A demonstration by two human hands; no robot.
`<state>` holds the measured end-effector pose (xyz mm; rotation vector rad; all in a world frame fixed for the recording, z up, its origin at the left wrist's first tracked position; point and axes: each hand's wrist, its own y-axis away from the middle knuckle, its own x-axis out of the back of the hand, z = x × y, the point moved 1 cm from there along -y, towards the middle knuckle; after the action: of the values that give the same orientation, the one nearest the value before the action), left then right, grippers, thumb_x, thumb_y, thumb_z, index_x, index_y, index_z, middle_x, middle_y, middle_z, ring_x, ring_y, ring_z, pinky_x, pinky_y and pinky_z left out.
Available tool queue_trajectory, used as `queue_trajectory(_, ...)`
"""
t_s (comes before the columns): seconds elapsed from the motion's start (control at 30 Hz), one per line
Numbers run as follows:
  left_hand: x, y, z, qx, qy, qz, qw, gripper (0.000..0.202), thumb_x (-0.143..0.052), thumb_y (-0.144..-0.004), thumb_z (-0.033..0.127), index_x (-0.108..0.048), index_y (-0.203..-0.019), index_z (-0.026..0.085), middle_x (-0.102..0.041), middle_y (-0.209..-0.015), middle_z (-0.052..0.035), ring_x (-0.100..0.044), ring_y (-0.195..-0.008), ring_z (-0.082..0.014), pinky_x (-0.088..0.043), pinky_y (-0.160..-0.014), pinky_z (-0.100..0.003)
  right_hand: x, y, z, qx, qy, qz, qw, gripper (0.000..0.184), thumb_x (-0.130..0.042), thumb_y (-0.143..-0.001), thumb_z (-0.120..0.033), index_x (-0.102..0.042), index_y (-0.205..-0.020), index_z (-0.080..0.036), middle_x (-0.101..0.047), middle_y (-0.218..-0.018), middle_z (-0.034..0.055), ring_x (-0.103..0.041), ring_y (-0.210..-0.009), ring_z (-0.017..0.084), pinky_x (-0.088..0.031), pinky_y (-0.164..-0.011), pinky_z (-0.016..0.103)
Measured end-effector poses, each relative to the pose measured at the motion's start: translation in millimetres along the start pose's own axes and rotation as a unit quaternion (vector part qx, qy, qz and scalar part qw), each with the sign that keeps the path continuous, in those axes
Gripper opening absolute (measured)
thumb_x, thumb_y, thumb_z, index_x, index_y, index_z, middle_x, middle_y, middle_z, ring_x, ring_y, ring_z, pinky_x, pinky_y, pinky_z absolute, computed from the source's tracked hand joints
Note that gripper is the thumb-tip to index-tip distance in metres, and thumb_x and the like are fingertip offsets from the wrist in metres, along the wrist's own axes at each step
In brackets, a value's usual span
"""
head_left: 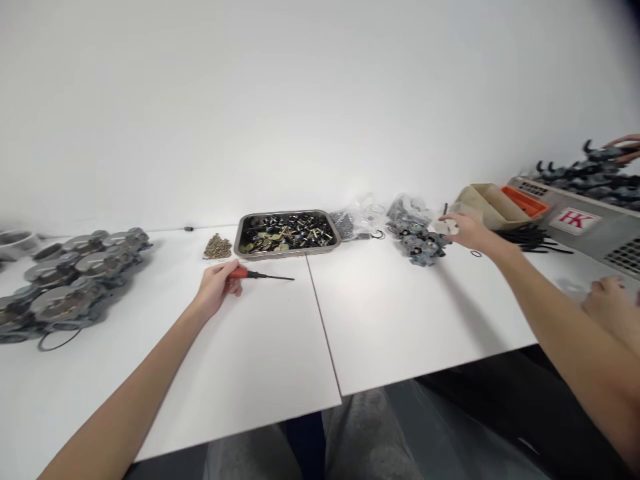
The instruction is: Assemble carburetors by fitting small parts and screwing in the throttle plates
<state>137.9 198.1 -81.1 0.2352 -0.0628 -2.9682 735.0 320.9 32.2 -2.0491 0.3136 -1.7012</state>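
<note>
Left hand point(217, 288) is down on the white surface point(400, 313), fingers curled around the red handle of a screwdriver point(257, 275), whose dark shaft points toward three o'clock. Just beyond it at twelve o'clock sits a metal tray point(243, 235) full of small dark parts, with a heap of brass screws point(217, 247) at its nine o'clock. Right hand point(465, 230) stretches out to two o'clock, gripping a pale part point(447, 227) beside a cluster of grey assemblies point(424, 248). Another person's hand point(607, 297) rests at three o'clock.
</note>
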Motion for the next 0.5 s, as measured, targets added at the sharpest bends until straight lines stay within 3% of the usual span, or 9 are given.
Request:
queue_trajectory(0.1, -2.3, -1.3, -1.6, -0.015, -0.005, 0.005, 1.0, 0.04, -0.072, -0.074, 0.049, -0.063, -0.077, 0.01, -0.044, -0.047, 0.0042, -0.036, -0.038, -0.006, -0.042, -0.038, -0.025, 17.6, -18.4, -30.3, 0.005, 0.018, -0.028, 0.999, 0.032, -0.069, -0.083, -0.019, -0.073, -0.112, -0.004, -0.069, -0.101, 0.0256, -0.058, -0.081, 0.019, -0.042, -0.078, 0.04)
queue_trajectory(0.23, -1.3, -5.6, -4.9, -0.033, -0.03, -0.008, 0.999, 0.044, -0.076, -0.071, 0.05, -0.065, -0.087, 0.011, -0.051, -0.053, 0.0025, -0.045, -0.041, -0.0071, -0.043, -0.041, -0.024, 20.0, -34.9, -96.6, 0.033, 0.002, -0.08, 0.996, 0.031, -0.068, -0.088, -0.028, -0.071, -0.117, -0.017, -0.07, -0.109, 0.0176, -0.061, -0.082, 0.016, -0.044, -0.077, 0.038)
queue_trajectory(0.37, 2.7, -8.0, -7.7, -0.042, -0.068, -0.024, 0.997, 0.048, -0.084, -0.063, 0.041, -0.066, -0.097, 0.012, -0.059, -0.061, 0.0018, -0.05, -0.043, -0.0068, -0.045, -0.043, -0.022, 6.9, -30.9, -197.3, 0.134, -0.085, -0.171, 0.973, 0.023, -0.06, -0.092, -0.03, -0.071, -0.109, -0.021, -0.072, -0.112, 0.0124, -0.065, -0.091, 0.017, -0.048, -0.082, 0.035)
queue_trajectory(0.5, 6.2, -9.5, -9.6, -0.042, -0.108, -0.047, 0.992, 0.038, -0.084, -0.064, 0.031, -0.068, -0.091, 0.01, -0.065, -0.067, -0.0013, -0.053, -0.044, -0.0056, -0.044, -0.045, -0.02, -13.5, -22.6, -316.6, 0.237, -0.183, -0.226, 0.927, 0.026, -0.058, -0.09, -0.032, -0.072, -0.108, -0.019, -0.073, -0.109, 0.008, -0.067, -0.094, 0.02, -0.052, -0.086, 0.034)
